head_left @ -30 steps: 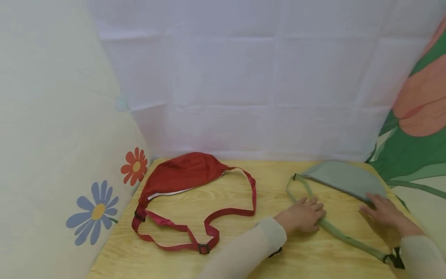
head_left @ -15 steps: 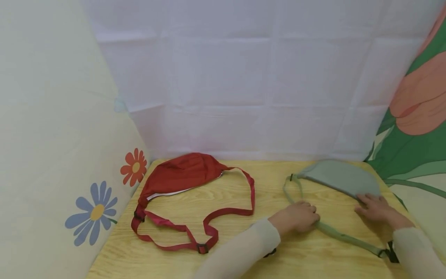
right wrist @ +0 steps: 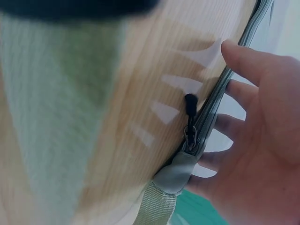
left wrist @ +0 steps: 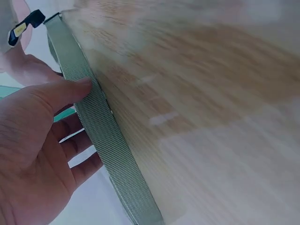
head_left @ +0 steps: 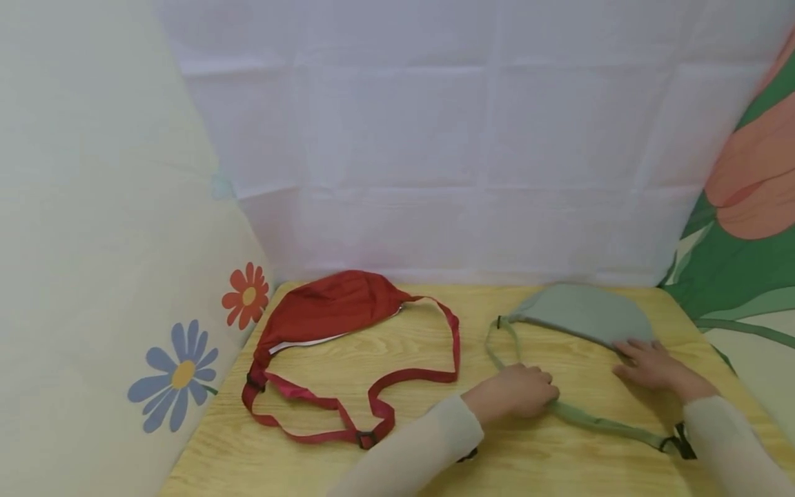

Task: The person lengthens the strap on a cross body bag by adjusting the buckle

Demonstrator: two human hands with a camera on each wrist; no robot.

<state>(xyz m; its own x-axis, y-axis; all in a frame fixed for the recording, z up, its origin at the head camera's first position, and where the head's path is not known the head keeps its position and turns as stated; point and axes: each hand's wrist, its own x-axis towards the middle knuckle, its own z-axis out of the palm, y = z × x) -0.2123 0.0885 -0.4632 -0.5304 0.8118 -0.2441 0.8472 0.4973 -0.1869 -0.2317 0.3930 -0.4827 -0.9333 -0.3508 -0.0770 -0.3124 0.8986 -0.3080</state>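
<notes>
The green bag (head_left: 584, 314) lies on the bench (head_left: 397, 345) at the right of the head view, its curved side toward the top of the frame and its zip edge facing down toward the hands. The right hand (head_left: 652, 369) is at the bag's lower right end. Its fingers are spread and fairly straight, touching the bag; the right wrist view shows them passing behind the zip (right wrist: 218, 93), with the thumb (right wrist: 239, 56) at the edge on the near side. The fingertips are hidden there, so I cannot tell how much they press. A black zip pull (right wrist: 191, 105) hangs beside the zip, near the middle of that view.

The left hand (head_left: 514, 395) is below and left of the bag, apart from its body, and pinches the green strap (head_left: 596, 421). In the left wrist view the thumb (left wrist: 77, 89) crosses the near face of the strap and the fingers lie behind it. From this hand the strap runs to the lower right, to a black buckle (head_left: 683, 442) beside the right sleeve (head_left: 723, 431); on the other side a loop goes up to the bag's left end.

A red bag (head_left: 338, 304) lies left of centre, well apart from both hands, its strap looped below it.
</notes>
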